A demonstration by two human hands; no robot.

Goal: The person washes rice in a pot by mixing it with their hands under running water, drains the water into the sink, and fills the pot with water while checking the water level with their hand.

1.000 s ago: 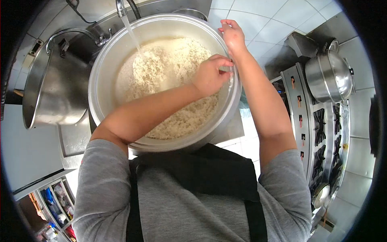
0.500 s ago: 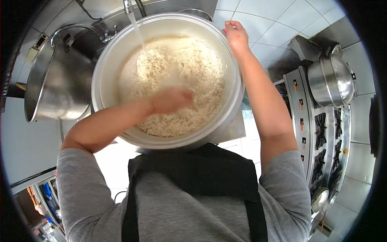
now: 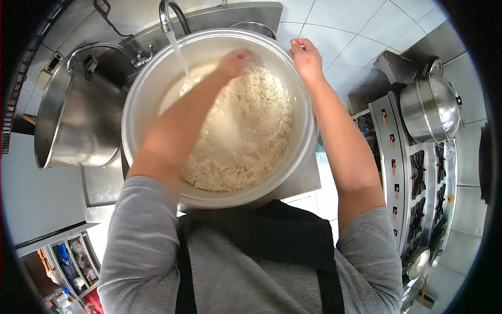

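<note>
A large pale round tub holds wet white rice in cloudy water. From the faucet at its back left, a stream of water runs into it. My left hand, smeared by motion, is over the back part of the rice; its fingers cannot be made out. At the tub's back right rim is my right hand, its fingers curled beside the edge; what they grip is partly hidden.
A big steel pot stands at the left by a second faucet. On the right are a gas stove with knobs and a lidded steel pot. Shelves with items show at lower left.
My left hand went from the right rim down to the front middle of the rice, then up to the back. My right hand stays at the back right rim.
</note>
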